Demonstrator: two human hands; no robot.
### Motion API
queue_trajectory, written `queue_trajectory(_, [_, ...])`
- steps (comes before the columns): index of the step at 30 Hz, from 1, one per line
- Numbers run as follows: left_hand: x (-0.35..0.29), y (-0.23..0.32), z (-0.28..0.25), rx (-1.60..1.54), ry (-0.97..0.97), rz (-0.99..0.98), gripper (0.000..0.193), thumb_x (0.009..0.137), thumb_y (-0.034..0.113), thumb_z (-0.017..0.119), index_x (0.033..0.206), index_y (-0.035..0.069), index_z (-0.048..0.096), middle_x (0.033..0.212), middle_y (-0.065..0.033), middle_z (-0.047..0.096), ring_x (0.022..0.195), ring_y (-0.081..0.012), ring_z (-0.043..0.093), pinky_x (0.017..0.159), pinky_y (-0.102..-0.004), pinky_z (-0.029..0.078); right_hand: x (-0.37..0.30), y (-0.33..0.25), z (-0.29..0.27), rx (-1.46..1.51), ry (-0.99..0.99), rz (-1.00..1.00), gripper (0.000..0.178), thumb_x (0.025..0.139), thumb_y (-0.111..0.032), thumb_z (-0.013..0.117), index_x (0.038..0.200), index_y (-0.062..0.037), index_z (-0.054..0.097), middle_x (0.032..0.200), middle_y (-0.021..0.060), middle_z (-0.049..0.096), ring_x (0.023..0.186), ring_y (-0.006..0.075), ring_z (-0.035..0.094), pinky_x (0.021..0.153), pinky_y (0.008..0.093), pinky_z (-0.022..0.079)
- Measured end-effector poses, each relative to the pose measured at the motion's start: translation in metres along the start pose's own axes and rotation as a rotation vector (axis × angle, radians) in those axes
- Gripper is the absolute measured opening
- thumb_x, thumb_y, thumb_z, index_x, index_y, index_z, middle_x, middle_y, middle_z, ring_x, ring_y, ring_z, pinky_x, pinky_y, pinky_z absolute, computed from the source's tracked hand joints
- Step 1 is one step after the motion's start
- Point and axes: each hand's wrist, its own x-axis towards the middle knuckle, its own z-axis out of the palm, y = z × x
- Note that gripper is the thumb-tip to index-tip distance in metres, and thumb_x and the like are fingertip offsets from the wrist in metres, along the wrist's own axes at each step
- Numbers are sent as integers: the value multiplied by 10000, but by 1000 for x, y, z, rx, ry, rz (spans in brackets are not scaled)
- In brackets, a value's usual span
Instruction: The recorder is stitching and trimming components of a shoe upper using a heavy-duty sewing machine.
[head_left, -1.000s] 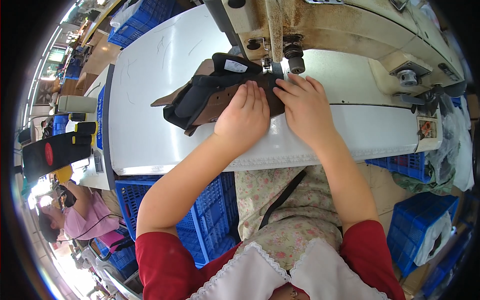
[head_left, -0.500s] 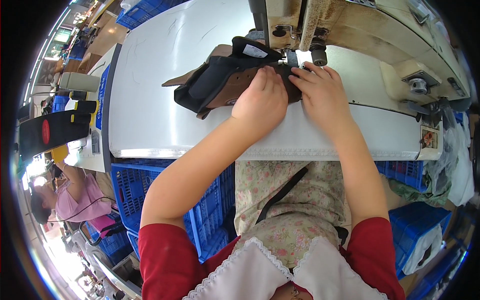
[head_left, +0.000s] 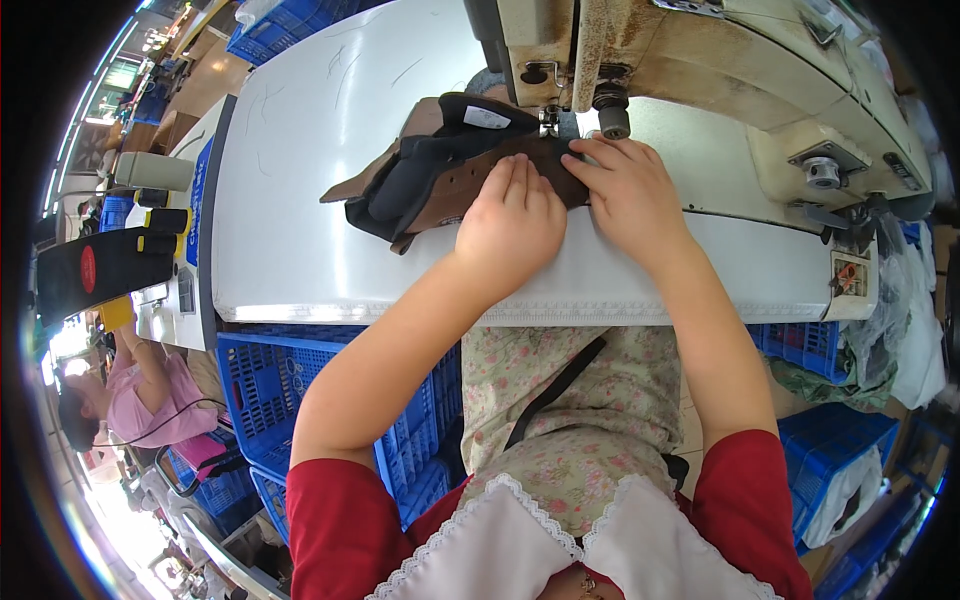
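A brown and black shoe upper [head_left: 455,185] with small punched holes and a white label inside lies on the white table, its right end at the presser foot [head_left: 549,122] of a sewing machine [head_left: 720,80]. My left hand [head_left: 512,218] rests on the brown side, fingers stretched out close together and pressing down. Just right of the presser foot, my right hand [head_left: 632,195] lies with fingers extended and slightly apart, its fingertips on the dark right end of the upper. The underside of the upper and the needle point are hidden.
Blue plastic crates [head_left: 290,385] stand below the table on the left, and another blue crate [head_left: 835,450] is at the lower right. A neighbouring machine table [head_left: 205,220] with thread cones adjoins on the left. Beyond it sits a person in pink [head_left: 165,400].
The whole view has shifted slightly. The upper has turned a little, its left end coming nearer to me. Both hands stay on it.
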Motion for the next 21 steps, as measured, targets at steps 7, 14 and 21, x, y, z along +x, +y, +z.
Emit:
queue_trajectory(7, [-1, -3, 3, -25, 45, 38, 249, 713, 108, 615, 917, -26, 662, 983, -201, 715, 1017, -302, 690, 970, -403, 511, 0, 8, 0, 32, -22, -30, 333, 796, -59, 615, 1103, -106, 735, 1188, 25, 674, 1181, 237, 560, 1028, 397, 407])
queue_trajectory(14, [5, -4, 5, -21, 14, 28, 271, 719, 126, 597, 930, -29, 667, 1012, -196, 713, 1023, -291, 683, 1001, -393, 489, 3, 12, 2, -14, -44, -17, 363, 792, -58, 615, 1131, -125, 726, 1205, 16, 673, 1181, 234, 558, 1028, 397, 406])
queue_trajectory(21, [11, -10, 4, -11, -51, 45, 309, 718, 127, 599, 960, -45, 682, 1041, -192, 712, 1044, -285, 672, 1043, -419, 457, 9, 30, 10, 79, -31, -26, 382, 787, -19, 588, 1126, -127, 726, 1175, 33, 686, 1168, 242, 565, 994, 404, 433])
